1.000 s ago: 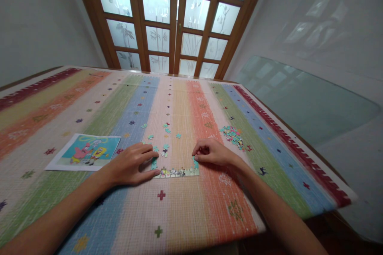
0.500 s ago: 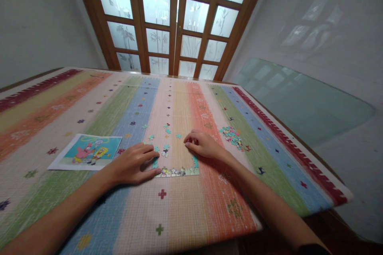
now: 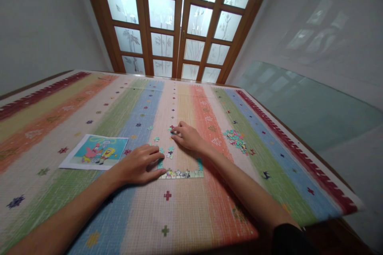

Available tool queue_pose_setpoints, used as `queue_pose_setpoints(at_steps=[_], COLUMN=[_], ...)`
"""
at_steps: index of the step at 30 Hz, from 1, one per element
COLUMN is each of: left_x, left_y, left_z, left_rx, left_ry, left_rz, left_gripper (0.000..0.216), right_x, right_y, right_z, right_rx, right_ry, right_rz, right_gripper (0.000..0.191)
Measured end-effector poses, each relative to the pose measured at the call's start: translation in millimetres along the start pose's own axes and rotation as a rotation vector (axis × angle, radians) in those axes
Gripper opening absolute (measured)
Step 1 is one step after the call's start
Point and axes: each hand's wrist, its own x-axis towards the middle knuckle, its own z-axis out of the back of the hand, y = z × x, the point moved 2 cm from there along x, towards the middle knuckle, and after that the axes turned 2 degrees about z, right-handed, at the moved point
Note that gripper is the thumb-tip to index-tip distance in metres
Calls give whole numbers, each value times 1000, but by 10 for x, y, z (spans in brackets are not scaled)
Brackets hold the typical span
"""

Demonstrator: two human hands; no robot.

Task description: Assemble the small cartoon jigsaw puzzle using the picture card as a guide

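- Two bare hands flank the joined strip of jigsaw pieces (image 3: 183, 173).
- Left hand (image 3: 139, 164) lies flat, fingers spread, touching its left end.
- Right hand (image 3: 188, 136), beyond it, fingers curled onto a loose teal piece (image 3: 171, 129).

A printed cartoon reference picture (image 3: 97, 152) lies on the striped woven tablecloth (image 3: 74, 111); beyond the cloth stand wooden frosted-glass doors (image 3: 179, 24).
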Motion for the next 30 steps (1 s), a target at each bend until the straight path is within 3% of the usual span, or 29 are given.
queue_pose_setpoints(at_steps=[7,19,22,27,30], left_x=[-12,0,-5,-6,1], left_y=[3,2,8,11,9], left_z=[-11,-2,-13,-22,-13], left_rx=[7,-2,6,30,30], left_ry=[12,20,36,50,50], left_rz=[5,6,7,1,5], left_gripper=[26,24,25,26,26], right_x=[-72,-459,-572,-709,-757], right_y=[-65,-211,-313,-359,-283], right_z=[19,127,180,227,194], right_rx=[111,249,315,292,240], right_ry=[35,113,97,9,37], right_rz=[65,199,177,92,58], right_gripper=[18,35,34,8,19])
